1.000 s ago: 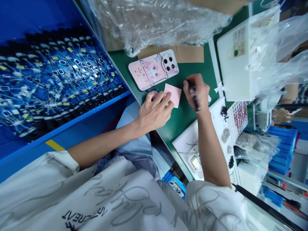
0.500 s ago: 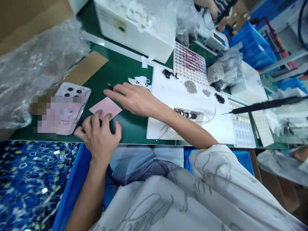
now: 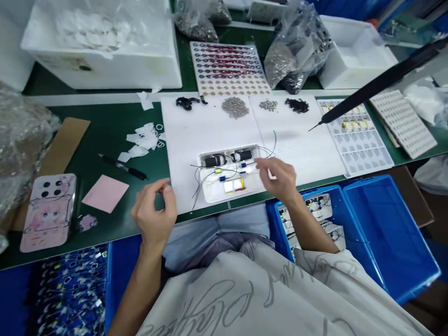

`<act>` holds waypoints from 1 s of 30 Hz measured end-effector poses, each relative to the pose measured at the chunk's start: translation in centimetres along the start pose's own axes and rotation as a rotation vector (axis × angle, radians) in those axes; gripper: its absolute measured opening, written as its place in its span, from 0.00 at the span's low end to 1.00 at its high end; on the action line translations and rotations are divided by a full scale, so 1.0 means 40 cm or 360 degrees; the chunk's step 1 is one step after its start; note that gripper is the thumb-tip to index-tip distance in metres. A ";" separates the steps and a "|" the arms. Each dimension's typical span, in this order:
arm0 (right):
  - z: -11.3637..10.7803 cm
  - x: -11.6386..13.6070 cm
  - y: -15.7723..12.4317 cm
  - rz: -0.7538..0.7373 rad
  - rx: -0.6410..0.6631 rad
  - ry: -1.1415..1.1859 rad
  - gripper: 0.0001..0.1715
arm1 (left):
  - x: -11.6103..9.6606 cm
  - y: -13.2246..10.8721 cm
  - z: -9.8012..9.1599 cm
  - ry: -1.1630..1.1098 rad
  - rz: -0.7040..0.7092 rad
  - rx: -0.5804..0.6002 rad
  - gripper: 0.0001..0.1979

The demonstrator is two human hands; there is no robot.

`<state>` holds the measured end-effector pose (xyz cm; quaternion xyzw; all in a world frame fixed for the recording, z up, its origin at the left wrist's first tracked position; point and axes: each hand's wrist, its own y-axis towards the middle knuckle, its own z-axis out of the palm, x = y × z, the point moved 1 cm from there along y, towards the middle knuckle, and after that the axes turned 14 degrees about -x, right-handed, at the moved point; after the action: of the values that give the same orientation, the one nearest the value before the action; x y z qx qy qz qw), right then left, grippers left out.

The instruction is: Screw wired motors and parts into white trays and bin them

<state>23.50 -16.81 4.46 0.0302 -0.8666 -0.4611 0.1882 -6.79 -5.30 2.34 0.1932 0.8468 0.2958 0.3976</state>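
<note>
A left hand [image 3: 154,212] and a right hand [image 3: 278,179] hover around an open white plastic casing [image 3: 210,197] on a white sheet [image 3: 210,135] on a green bench [image 3: 112,116].

The casing holds two black cylinders [image 3: 215,161] side by side, small blue components [image 3: 243,164], and a flat gold-and-white pack [image 3: 234,185], with thin wires [image 3: 201,189] looping out over its rim. The left hand is loosely curled, holding nothing, just beside the casing's left end. The right hand is open and empty, fingers near its right end. Below the bench edge, a blue crate [image 3: 301,198] holds wired white modules [image 3: 317,219].
</note>
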 end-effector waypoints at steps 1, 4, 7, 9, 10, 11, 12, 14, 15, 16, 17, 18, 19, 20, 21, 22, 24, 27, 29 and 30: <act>-0.019 -0.034 -0.002 0.0129 -0.0113 -0.0078 0.15 | -0.024 0.008 0.019 -0.0026 -0.0062 0.0106 0.10; -0.059 -0.113 -0.025 0.0608 -0.0248 -0.0214 0.18 | -0.087 0.027 0.064 -0.0084 -0.0289 0.0516 0.20; -0.058 -0.149 -0.065 0.0907 0.0034 -0.0129 0.19 | -0.128 0.041 0.083 0.0073 -0.0455 0.0837 0.32; -0.044 -0.155 -0.088 0.0940 0.0201 -0.0067 0.17 | -0.141 0.048 0.087 0.0238 -0.0499 0.0987 0.35; -0.037 -0.155 -0.097 0.0951 0.0241 -0.0055 0.17 | -0.143 0.052 0.088 0.0281 -0.0511 0.1042 0.35; -0.031 -0.155 -0.104 0.0963 0.0254 -0.0054 0.17 | -0.144 0.054 0.089 0.0291 -0.0524 0.1080 0.35; -0.027 -0.154 -0.109 0.0976 0.0252 -0.0060 0.17 | -0.143 0.056 0.090 0.0272 -0.0538 0.1102 0.35; -0.021 -0.154 -0.116 0.0996 0.0242 -0.0079 0.18 | -0.140 0.058 0.094 0.0206 -0.0573 0.1119 0.35; -0.019 -0.153 -0.118 0.0999 0.0241 -0.0091 0.18 | -0.138 0.058 0.097 0.0185 -0.0590 0.1119 0.36; -0.018 -0.153 -0.120 0.0996 0.0242 -0.0105 0.17 | -0.136 0.057 0.100 0.0180 -0.0608 0.1112 0.36; -0.017 -0.152 -0.122 0.0988 0.0245 -0.0121 0.17 | -0.135 0.056 0.102 0.0188 -0.0628 0.1100 0.37; -0.017 -0.151 -0.123 0.0976 0.0248 -0.0139 0.18 | -0.134 0.055 0.103 0.0203 -0.0647 0.1090 0.37; -0.017 -0.149 -0.124 0.0962 0.0249 -0.0157 0.18 | -0.134 0.054 0.103 0.0221 -0.0664 0.1084 0.37; -0.017 -0.148 -0.125 0.0946 0.0247 -0.0172 0.17 | -0.132 0.055 0.101 0.0234 -0.0676 0.1084 0.37; -0.017 -0.146 -0.125 0.0929 0.0241 -0.0184 0.17 | -0.130 0.057 0.097 0.0237 -0.0679 0.1086 0.37; -0.017 -0.145 -0.126 0.0911 0.0233 -0.0189 0.17 | -0.126 0.061 0.091 0.0231 -0.0671 0.1076 0.37; -0.018 -0.145 -0.127 0.0879 0.0211 -0.0184 0.16 | -0.109 0.078 0.079 0.0203 -0.0640 0.0995 0.37; -0.021 -0.148 -0.129 0.0843 0.0169 -0.0159 0.15 | -0.072 0.129 0.077 0.0186 -0.0549 0.0678 0.32; -0.022 -0.151 -0.131 0.0823 0.0142 -0.0137 0.14 | -0.047 0.180 0.105 0.0222 -0.0396 0.0492 0.28; -0.023 -0.152 -0.132 0.0814 0.0127 -0.0127 0.14 | -0.037 0.210 0.130 0.0236 -0.0283 0.0471 0.26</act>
<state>28.84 -19.18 -1.17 -0.2009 -0.8704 -0.3646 0.2629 -1.02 1.96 6.03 0.1515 0.9218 0.1452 0.3259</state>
